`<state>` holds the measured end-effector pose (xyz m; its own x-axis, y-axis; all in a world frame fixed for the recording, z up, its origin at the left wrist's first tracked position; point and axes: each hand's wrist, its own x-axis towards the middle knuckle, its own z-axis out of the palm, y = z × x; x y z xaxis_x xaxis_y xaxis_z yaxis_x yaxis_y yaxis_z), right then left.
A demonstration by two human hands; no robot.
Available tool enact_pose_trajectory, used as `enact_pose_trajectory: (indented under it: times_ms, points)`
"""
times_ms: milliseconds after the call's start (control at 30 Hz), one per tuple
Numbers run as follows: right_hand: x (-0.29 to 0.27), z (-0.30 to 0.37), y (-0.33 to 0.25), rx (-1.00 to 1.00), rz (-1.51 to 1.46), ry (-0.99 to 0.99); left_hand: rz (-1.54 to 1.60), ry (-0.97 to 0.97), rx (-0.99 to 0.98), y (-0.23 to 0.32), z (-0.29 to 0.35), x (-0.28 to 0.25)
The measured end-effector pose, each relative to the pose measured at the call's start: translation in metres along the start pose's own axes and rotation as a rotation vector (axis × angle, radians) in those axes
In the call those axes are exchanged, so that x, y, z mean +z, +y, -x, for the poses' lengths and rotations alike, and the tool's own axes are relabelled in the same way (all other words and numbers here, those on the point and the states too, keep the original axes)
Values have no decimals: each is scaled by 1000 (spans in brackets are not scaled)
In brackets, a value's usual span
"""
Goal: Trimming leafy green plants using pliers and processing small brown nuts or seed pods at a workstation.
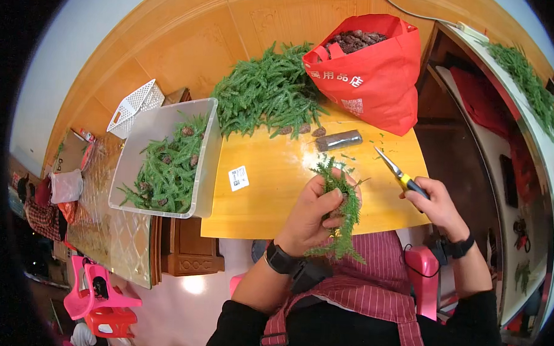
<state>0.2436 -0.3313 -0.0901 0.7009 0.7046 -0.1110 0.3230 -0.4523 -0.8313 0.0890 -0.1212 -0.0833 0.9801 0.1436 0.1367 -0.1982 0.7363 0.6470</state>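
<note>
Starting at the left, I see a big clear plastic box (210,152) by the left edge of the smooth yellow wooden worktop (264,203). If an arm bumped the box, I think it could tip, but I can't see what is under it. Next, the big heap of green leafy sprigs (261,93) could get tangled and drag along if one was pulled hard. The little brown pine cones (319,132) in front could roll away if knocked, and so could the dark tube-shaped bundle in shiny wrap (340,140). The tall red cloth bag (381,79), full of brown lumps (358,41), could spill if it got pushed over. The silver pointy pliers with yellow and black grips (404,176) could poke my fingers if I came in too fast.

Now my hands. My left hand (312,214) pinches the long floppy green sprig (347,217) with thumb and fingers, right at the worktop's front edge. The sprig's low end hangs past that edge, so a loose pinch could drop it. My right hand (437,206) is wrapped round the pliers, their nose pointing up and left, apart from the sprig.
</note>
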Motion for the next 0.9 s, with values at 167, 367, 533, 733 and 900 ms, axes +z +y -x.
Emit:
enact_pose_trajectory:
  times_ms: [167,367,533,733,900]
  points:
    - [-7,15,-37,-643,166,99,62,-50,-66,-5,-2,-7]
    - [-6,17,-51,-783,228,115,99,-73,-95,-3,0,-1]
    - [-5,16,-56,-835,299,146,31,-118,-104,-5,1,-5]
    - [-5,16,-61,-836,322,175,-1,-99,-86,-5,2,-5]
    - [-7,14,-58,-872,349,176,-38,-43,-79,-1,3,-1]
